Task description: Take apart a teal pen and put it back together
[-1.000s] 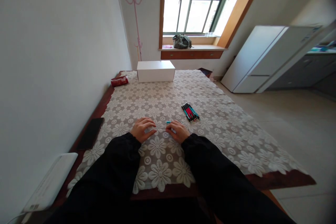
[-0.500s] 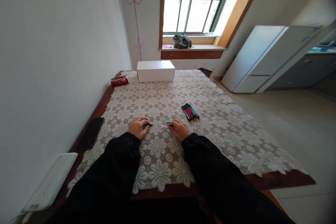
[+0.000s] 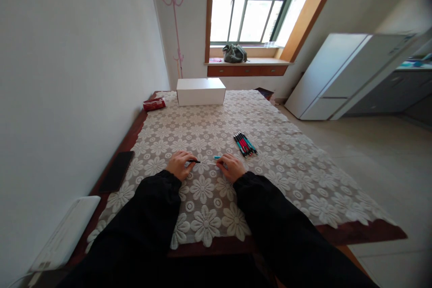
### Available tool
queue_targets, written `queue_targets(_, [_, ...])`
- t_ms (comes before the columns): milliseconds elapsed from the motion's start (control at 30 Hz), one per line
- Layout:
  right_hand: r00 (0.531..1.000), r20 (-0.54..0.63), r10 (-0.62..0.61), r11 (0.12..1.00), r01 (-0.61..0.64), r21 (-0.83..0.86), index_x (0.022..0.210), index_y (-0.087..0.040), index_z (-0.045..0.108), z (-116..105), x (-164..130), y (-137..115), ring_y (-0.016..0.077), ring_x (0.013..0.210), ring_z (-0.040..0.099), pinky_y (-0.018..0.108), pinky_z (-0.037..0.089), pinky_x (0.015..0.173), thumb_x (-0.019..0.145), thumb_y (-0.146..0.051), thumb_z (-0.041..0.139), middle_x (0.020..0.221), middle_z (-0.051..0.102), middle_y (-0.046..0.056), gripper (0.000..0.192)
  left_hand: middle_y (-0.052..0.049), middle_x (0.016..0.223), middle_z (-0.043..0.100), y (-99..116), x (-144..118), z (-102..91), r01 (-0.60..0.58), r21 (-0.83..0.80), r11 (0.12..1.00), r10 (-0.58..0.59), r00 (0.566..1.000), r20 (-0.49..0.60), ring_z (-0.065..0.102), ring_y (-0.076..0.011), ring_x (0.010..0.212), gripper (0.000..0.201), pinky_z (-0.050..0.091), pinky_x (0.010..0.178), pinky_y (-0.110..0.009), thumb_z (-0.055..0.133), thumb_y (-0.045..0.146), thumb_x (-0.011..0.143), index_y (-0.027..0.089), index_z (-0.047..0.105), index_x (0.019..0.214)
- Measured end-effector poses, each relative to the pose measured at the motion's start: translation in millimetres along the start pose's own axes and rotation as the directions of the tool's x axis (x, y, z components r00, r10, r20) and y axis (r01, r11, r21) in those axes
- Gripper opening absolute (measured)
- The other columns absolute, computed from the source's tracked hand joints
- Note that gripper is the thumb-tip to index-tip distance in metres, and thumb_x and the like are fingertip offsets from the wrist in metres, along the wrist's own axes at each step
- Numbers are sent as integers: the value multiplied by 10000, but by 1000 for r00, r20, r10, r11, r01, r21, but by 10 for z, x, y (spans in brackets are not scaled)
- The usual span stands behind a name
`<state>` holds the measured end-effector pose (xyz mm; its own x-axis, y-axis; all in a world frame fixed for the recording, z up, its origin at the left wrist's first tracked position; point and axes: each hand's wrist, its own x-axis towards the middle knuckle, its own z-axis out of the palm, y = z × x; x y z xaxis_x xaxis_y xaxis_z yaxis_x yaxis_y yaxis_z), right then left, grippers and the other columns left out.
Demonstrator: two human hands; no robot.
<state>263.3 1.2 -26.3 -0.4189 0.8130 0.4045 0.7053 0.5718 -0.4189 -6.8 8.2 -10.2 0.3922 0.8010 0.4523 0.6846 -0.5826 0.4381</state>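
Observation:
Pinched in my left hand (image 3: 180, 165) is a short black pen part (image 3: 194, 161), its narrow end pointing right. My right hand (image 3: 231, 167) closes its fingertips on a thin, pale pen refill (image 3: 209, 163) that runs left towards the black part. The two ends meet or nearly meet; they are too small to tell. A teal pen barrel (image 3: 217, 157) shows just beyond the right fingertips, and whether those fingers touch it is unclear. Ahead and to the right of that hand, several black, red and teal pens (image 3: 245, 144) lie side by side.
A lace tablecloth (image 3: 202, 189) covers the table. At its far end stand a white box (image 3: 200, 92) and a red packet (image 3: 154, 104). Along the left edge lie a dark phone (image 3: 116, 172) and a white device (image 3: 65, 232) with a cable.
My left hand has shifted slightly right, bringing the black part up to the refill's end. My right hand has stayed almost still.

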Motion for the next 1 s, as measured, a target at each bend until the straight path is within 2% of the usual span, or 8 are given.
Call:
queue_targets(533, [999, 23, -42, 999, 41, 9, 849, -227, 636, -16, 3, -20, 175, 850, 576, 298, 454, 794, 899, -203, 603, 845, 627, 20, 65, -13, 925, 741, 61, -9, -32, -28, -45, 999, 31, 997, 66, 647, -208, 954, 144, 495, 924, -381, 634, 275, 845, 271, 724, 958])
queue_targets(1000, [1000, 12, -13, 999, 13, -31, 834, -220, 618, -25, 3, -40, 180, 853, 567, 303, 440, 786, 897, -198, 592, 844, 616, 23, 72, -14, 938, 743, 58, -9, -23, -22, -22, 999, 24, 998, 56, 655, -204, 932, 142, 503, 893, -376, 639, 285, 845, 270, 726, 957])
